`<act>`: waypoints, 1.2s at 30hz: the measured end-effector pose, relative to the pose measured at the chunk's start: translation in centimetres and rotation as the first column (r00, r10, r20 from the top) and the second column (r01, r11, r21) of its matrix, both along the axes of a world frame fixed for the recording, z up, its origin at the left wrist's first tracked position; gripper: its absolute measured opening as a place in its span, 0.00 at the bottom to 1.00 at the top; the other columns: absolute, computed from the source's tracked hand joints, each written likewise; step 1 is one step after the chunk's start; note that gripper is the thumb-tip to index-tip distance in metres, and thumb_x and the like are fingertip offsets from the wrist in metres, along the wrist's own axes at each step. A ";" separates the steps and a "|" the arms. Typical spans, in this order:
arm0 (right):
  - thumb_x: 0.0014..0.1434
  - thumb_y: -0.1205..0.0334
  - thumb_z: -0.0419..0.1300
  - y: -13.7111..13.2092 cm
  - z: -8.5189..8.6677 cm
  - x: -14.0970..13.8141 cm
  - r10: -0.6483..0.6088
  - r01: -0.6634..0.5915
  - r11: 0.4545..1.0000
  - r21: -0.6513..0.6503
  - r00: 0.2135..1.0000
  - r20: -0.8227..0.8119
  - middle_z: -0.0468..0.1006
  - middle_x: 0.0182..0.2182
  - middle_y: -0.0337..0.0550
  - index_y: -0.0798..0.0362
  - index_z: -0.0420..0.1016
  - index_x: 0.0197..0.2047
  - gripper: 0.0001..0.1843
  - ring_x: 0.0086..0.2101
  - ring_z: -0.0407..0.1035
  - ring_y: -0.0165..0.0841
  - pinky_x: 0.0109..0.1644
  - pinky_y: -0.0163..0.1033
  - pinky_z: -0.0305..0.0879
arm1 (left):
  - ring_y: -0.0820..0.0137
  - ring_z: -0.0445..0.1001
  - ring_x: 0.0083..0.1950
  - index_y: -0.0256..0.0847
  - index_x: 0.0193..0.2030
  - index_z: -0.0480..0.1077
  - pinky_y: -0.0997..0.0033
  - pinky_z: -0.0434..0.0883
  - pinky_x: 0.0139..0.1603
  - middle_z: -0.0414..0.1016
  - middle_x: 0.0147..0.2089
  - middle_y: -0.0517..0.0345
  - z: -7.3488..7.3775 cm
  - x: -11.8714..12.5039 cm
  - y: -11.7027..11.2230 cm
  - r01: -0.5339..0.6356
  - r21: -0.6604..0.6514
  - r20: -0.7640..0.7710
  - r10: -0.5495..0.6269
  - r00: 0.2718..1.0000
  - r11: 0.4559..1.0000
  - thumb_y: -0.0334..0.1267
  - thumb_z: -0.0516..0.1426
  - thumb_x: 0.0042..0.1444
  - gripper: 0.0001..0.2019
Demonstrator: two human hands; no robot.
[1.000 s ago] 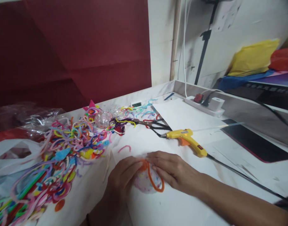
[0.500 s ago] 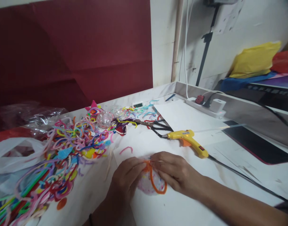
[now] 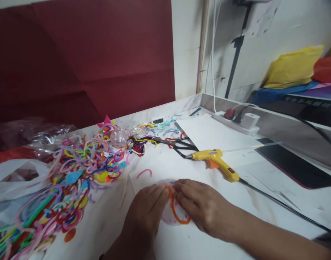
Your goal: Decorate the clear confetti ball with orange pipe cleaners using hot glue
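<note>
While both hands are bent around the speckled clear ball (image 3: 167,217), I judge the step in hand to be seating the fuzzy orange strip (image 3: 174,209) against it. The ball sits low and central, over the white paper (image 3: 187,247) on the table (image 3: 108,211), with the strip curving down its near side in a loose hook. I read the left hand (image 3: 147,206) as partly closed on the ball's left side, and the right hand (image 3: 202,206) as likewise closed in from the other, the fingertips of both meeting near the strip's upper end. To my mind the next move calls for a steady hold on the ball and light, even finger pressure, so the strip isn't dragged askew. The yellow glue gun (image 3: 215,160) lies beyond the right hand, untouched. From my end I can't make out the thumbs, nor whether any glue lies under the strip; its upper end is lost among the fingers, the ball's far side is mostly covered, and the left wrist runs off the bottom edge.
</note>
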State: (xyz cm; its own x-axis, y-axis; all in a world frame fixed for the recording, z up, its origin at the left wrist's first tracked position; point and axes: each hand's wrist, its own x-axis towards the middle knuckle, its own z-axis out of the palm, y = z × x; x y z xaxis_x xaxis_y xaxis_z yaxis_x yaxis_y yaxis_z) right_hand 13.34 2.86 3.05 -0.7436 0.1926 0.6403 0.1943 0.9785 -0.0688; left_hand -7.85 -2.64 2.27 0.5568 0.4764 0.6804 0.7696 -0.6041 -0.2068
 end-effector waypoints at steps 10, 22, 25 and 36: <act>0.62 0.75 0.47 -0.1 -0.1 -0.1 -0.018 0.017 1.000 -0.024 0.998 -0.063 0.77 0.39 0.60 0.67 0.72 0.47 0.16 0.45 0.71 0.44 0.44 0.47 0.73 | 0.52 0.68 0.59 0.29 0.54 0.68 0.52 0.74 0.52 0.71 0.56 0.34 0.7 0.9 -1.9 -0.058 -0.116 -0.100 0.046 0.994 0.992 0.32 0.49 0.63 0.16; 0.60 0.76 0.47 0.0 0.1 -0.4 -0.026 0.016 0.997 -0.070 0.991 -0.134 0.78 0.36 0.57 0.63 0.71 0.48 0.16 0.42 0.73 0.42 0.42 0.45 0.74 | 0.51 0.73 0.56 0.32 0.50 0.67 0.50 0.75 0.51 0.75 0.50 0.33 0.2 0.4 -1.5 -0.048 -0.059 -0.248 0.032 0.968 0.997 0.40 0.49 0.65 0.14; 0.59 0.76 0.48 0.0 -0.1 -0.4 0.000 -0.001 1.000 -0.012 0.996 -0.092 0.78 0.36 0.59 0.66 0.71 0.47 0.16 0.43 0.72 0.45 0.44 0.48 0.73 | 0.52 0.76 0.53 0.33 0.47 0.68 0.51 0.76 0.50 0.77 0.47 0.34 0.3 0.6 -1.4 -0.059 -0.018 -0.264 0.052 0.963 0.998 0.40 0.51 0.64 0.12; 0.63 0.72 0.47 0.2 -0.4 -0.5 -0.038 0.032 0.996 -0.086 0.996 -0.079 0.77 0.38 0.56 0.61 0.69 0.52 0.17 0.41 0.71 0.42 0.40 0.46 0.72 | 0.52 0.76 0.53 0.35 0.45 0.67 0.53 0.77 0.47 0.77 0.48 0.36 -0.3 0.8 -1.2 -0.117 0.056 -0.322 0.129 0.938 0.992 0.33 0.58 0.59 0.08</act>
